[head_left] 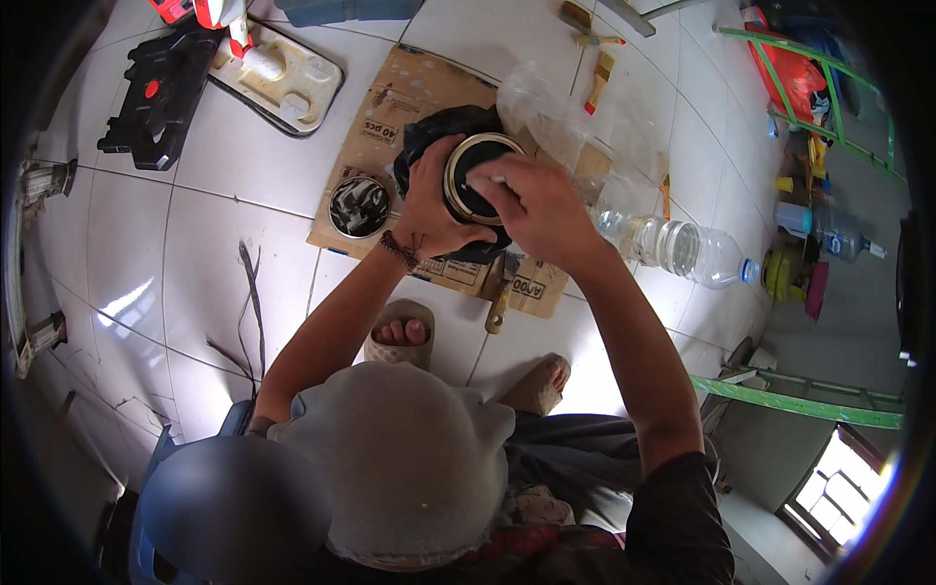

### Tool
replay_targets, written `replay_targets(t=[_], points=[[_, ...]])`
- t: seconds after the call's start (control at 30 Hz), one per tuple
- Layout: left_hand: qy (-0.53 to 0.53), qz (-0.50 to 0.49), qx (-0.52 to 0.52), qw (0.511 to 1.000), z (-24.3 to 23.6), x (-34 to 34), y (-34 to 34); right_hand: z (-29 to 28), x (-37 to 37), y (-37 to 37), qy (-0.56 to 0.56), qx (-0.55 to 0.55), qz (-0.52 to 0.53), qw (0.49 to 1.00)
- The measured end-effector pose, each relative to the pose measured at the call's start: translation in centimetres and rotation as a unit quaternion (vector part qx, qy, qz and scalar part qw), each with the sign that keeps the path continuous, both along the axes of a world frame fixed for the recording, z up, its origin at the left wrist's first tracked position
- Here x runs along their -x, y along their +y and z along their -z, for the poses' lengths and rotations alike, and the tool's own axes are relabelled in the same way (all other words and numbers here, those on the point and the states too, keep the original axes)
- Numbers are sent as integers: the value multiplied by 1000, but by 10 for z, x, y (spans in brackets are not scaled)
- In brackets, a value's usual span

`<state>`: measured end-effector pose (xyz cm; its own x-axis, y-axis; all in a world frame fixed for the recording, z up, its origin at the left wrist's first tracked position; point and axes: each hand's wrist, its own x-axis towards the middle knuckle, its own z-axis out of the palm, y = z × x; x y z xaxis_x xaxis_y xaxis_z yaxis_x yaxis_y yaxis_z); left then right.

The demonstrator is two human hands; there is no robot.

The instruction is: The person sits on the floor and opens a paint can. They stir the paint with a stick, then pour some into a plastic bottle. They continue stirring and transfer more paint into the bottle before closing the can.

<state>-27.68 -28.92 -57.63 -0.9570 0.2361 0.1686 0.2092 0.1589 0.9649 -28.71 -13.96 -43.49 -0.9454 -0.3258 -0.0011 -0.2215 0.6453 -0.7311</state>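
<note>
An open round paint can (450, 185) with a metallic rim and black contents stands on flattened cardboard, with black plastic bunched around it. My left hand (432, 200) is wrapped round its near left side, thumb along the lower edge. Over the opening is my right hand (536, 200), its fingers pinched together. A small pale tip (498, 179) shows at those fingers, but the rest of what they hold is hidden. Left of the can lies a round lid (360, 206) smeared black and silver. Near my right foot is a scraper (501, 297) with a wooden handle.
Clear plastic bottles (687, 252) lie right of the cardboard (390, 97). A clear plastic bag (546, 112) and a paintbrush (600, 80) are beyond. A stained tray (278, 73) stands far left. Close to me is a pale grey rounded shell (400, 458). Green metal frames (799, 400) are at right.
</note>
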Motion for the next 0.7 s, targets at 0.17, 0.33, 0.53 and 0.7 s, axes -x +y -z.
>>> replay_targets(t=[0.17,0.33,0.53,0.7], points=[[-32,81,-26,996,-19,17,-13,-3,10,24,71,-125,47,989],[-66,125,-28,990,-28,27,-19,-7,-9,10,-7,-61,-27,998],[-36,115,-6,993,-30,28,-16,-3,10,19,53,-130,66,988],[-53,81,-10,995,-25,22,-14,-5,-14,15,-9,-94,7,996]])
